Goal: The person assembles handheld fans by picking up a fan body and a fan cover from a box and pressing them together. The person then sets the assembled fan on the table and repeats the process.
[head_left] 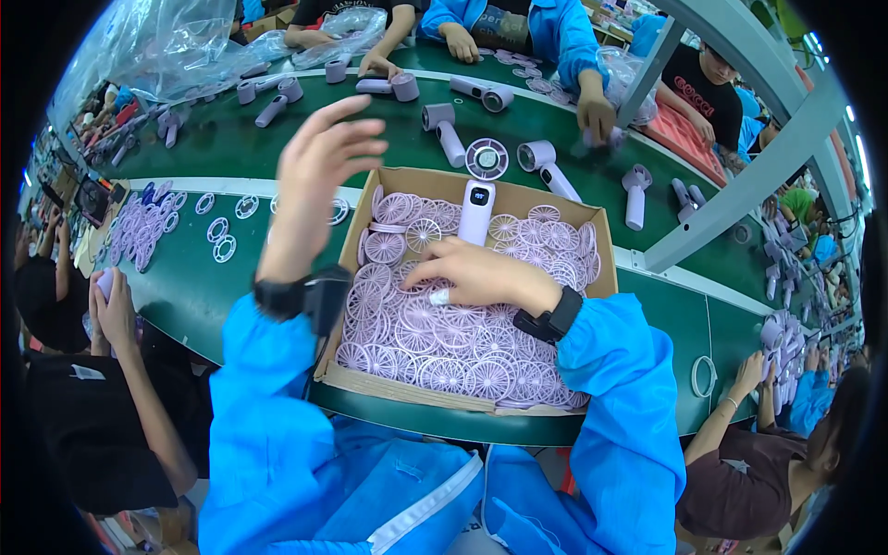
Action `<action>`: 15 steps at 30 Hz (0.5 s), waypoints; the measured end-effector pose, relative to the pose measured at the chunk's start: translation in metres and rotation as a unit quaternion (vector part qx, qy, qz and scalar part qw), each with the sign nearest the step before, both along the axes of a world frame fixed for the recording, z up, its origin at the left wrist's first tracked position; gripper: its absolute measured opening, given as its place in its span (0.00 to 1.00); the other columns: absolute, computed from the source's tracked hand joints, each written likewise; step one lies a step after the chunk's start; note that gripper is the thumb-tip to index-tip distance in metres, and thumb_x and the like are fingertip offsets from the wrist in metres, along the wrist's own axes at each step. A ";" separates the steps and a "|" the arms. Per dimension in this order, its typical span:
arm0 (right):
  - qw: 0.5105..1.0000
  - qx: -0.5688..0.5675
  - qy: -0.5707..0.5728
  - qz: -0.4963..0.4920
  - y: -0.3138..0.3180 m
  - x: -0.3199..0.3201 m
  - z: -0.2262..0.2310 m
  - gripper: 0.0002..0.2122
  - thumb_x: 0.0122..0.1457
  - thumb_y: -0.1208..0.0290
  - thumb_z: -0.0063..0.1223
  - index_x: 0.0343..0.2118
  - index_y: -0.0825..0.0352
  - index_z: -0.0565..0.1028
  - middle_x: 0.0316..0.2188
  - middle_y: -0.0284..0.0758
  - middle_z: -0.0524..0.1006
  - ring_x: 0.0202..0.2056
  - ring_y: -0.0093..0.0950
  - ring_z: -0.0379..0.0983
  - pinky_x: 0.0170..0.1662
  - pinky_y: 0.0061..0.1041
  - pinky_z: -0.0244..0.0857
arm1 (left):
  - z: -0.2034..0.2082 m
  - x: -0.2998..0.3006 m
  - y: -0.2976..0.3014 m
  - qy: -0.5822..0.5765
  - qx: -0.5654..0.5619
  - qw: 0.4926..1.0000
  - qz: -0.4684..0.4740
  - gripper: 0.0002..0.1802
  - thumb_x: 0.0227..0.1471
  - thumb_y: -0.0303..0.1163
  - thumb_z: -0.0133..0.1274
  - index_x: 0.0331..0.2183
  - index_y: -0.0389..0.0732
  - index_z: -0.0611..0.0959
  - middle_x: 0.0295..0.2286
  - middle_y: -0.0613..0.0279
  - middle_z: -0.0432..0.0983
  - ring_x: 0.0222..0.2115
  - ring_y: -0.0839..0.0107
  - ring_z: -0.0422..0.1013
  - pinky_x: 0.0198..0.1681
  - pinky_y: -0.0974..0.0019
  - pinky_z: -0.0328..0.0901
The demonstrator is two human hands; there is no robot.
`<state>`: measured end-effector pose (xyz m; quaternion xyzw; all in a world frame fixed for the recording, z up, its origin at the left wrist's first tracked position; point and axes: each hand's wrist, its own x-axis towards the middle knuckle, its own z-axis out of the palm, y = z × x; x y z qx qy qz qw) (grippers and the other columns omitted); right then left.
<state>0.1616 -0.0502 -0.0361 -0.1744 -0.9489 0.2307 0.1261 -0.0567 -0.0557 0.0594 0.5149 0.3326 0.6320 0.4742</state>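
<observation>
A cardboard box [462,401] full of round lilac fan grilles [444,324] stands in front of me. My right hand [486,275] reaches over the grilles, fingers stretched and apart, with a white wrap on one finger. Its fingertips lie on or just above the pile; any contact is unclear. My left hand [331,153] is raised by the box's far left corner, fingers spread and nothing visible in it, slightly blurred. At the box's far edge is a handheld fan [475,213] with a lilac handle and small dark display; its round head [487,159] points away from me.
Several lilac fans, including one fan [444,134], lie on the green conveyor [370,129] beyond. Loose rings [224,248] and a ring pile [146,222] are at left. A grey metal post [731,185] slants at right. Co-workers sit across and on both sides.
</observation>
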 end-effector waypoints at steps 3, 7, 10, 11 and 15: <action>0.998 -0.016 -0.054 -0.036 -0.004 -0.005 0.008 0.16 0.47 0.76 0.55 0.42 0.58 0.75 0.36 0.36 0.72 0.44 0.37 0.68 0.46 0.33 0.65 | 0.001 -0.052 -0.041 0.198 -0.016 0.978 0.055 0.19 0.58 0.31 0.43 0.49 0.36 0.73 0.39 0.57 0.76 0.40 0.70 0.72 0.46 0.67 0.65; 0.997 0.028 -0.019 -0.069 -0.010 -0.005 0.007 0.14 0.47 0.78 0.52 0.39 0.60 0.74 0.35 0.36 0.73 0.41 0.38 0.70 0.44 0.35 0.66 | -0.081 -0.118 -0.055 0.531 0.006 0.817 0.226 0.26 0.53 0.29 0.49 0.54 0.36 0.67 0.39 0.50 0.76 0.42 0.59 0.71 0.48 0.62 0.63; 0.993 0.070 -0.014 -0.094 -0.008 -0.003 0.007 0.12 0.47 0.79 0.52 0.37 0.62 0.74 0.33 0.37 0.73 0.39 0.38 0.72 0.42 0.35 0.67 | -0.096 -0.112 -0.085 0.609 -0.073 0.772 0.169 0.33 0.49 0.27 0.51 0.57 0.40 0.62 0.39 0.47 0.75 0.41 0.56 0.72 0.46 0.59 0.65; 0.990 0.090 -0.016 -0.106 -0.007 -0.002 0.007 0.12 0.47 0.79 0.51 0.37 0.62 0.73 0.32 0.37 0.74 0.39 0.38 0.72 0.41 0.36 0.67 | -0.097 -0.107 -0.087 0.640 -0.115 0.746 0.141 0.37 0.48 0.27 0.52 0.59 0.42 0.59 0.39 0.46 0.75 0.40 0.55 0.72 0.45 0.58 0.65; 0.980 0.133 -0.007 -0.151 -0.001 -0.001 0.012 0.11 0.48 0.78 0.52 0.37 0.64 0.73 0.30 0.38 0.75 0.37 0.40 0.73 0.40 0.37 0.67 | -0.097 -0.096 -0.072 0.635 -0.085 0.750 0.168 0.43 0.46 0.25 0.54 0.61 0.47 0.52 0.37 0.49 0.75 0.35 0.58 0.74 0.37 0.59 0.68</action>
